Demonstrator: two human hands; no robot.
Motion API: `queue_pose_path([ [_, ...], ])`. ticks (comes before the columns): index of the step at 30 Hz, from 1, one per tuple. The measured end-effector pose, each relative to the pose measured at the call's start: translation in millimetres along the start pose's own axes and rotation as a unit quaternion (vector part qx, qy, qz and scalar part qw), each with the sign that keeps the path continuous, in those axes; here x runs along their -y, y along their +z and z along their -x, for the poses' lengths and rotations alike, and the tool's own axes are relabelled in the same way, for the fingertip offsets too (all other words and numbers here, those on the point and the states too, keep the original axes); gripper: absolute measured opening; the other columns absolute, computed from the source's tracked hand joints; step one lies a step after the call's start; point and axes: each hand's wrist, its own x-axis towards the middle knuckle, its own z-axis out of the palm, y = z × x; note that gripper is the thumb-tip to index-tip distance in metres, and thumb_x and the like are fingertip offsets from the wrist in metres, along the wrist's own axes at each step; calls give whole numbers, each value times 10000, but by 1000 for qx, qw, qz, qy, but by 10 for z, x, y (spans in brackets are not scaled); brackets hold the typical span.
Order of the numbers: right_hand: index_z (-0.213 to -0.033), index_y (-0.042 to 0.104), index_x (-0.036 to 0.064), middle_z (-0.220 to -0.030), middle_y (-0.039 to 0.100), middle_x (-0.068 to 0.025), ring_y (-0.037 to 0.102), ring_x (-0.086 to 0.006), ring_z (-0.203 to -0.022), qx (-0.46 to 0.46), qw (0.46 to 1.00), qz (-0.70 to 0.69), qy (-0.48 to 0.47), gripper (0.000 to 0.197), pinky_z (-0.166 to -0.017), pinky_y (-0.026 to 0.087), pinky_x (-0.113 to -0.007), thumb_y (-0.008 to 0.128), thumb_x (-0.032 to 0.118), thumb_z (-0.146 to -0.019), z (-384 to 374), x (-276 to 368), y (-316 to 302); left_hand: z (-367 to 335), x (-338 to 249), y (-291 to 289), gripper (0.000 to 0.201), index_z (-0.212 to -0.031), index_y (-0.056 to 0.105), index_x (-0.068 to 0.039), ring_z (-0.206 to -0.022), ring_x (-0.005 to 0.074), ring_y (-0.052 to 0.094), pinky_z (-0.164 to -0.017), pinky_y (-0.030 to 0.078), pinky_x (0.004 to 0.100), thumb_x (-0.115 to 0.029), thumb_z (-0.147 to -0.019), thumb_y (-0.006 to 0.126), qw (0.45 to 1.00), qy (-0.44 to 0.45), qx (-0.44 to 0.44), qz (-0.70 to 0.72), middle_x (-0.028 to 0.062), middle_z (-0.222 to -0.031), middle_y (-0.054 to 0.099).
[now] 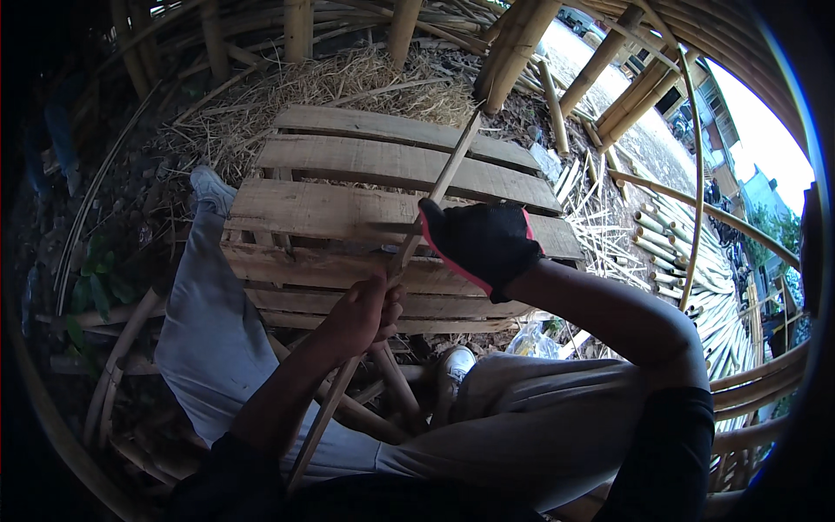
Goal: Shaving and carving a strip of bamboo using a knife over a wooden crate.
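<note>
A long bamboo strip (pixel 454 163) runs slantwise from my lap up across a slatted wooden bench top (pixel 335 204). My bare left hand (pixel 370 311) is closed around the strip near the bench's front edge. Farther along it, my right hand (pixel 481 246), in a black glove with pinkish-red trim, is closed on a knife (pixel 389 228). The thin dark blade sticks out leftward, crossing the strip just beyond my left hand. The glove hides the knife's handle.
Dry straw and shavings (pixel 365 83) lie behind the bench, below upright bamboo posts (pixel 297 30). Cut bamboo poles (pixel 665 248) are stacked at the right, near scattered pale slivers (pixel 600 230). A clear plastic bag (pixel 532 341) lies by the bench's front right corner.
</note>
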Motion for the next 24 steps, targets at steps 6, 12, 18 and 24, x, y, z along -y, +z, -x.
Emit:
queue_pose_path([
  [6, -986, 681, 220, -626, 643, -94, 641, -309, -555, -57, 998, -21, 20, 352, -503, 516, -437, 388, 415, -1001, -176, -175, 144, -27, -13, -51, 481, -866, 423, -157, -438, 33, 224, -386, 175, 209, -589, -1002, 259, 1000, 14, 14, 14, -90, -582, 267],
  [12, -1047, 662, 198, -703, 675, -67, 673, -295, -648, 39, 997, 62, 2, 370, -564, 531, -421, 358, 404, -1004, -133, -90, 51, -9, 3, -15, 497, -870, 425, -153, -438, 25, 213, -385, 171, 205, -606, -995, 264, 1000, 7, 28, -1, -91, -583, 260],
  [18, -884, 702, 143, -668, 662, -111, 675, -335, -656, 18, 999, -38, 5, 503, -582, 539, -432, 307, 430, -1006, -49, 140, -62, -30, 9, -44, 479, -877, 425, -151, -433, 28, 210, -381, 178, 204, -583, -1005, 260, 999, -13, 25, 30, -90, -584, 251],
  [24, -849, 693, 128, -625, 652, -120, 658, -335, -595, 55, 987, -85, 122, 592, -607, 539, -417, 256, 495, -1007, -402, -302, 25, -15, -56, -25, 475, -866, 410, -162, -431, 26, 208, -378, 187, 200, -586, -1005, 246, 1000, -16, 7, 14, -90, -582, 250],
])
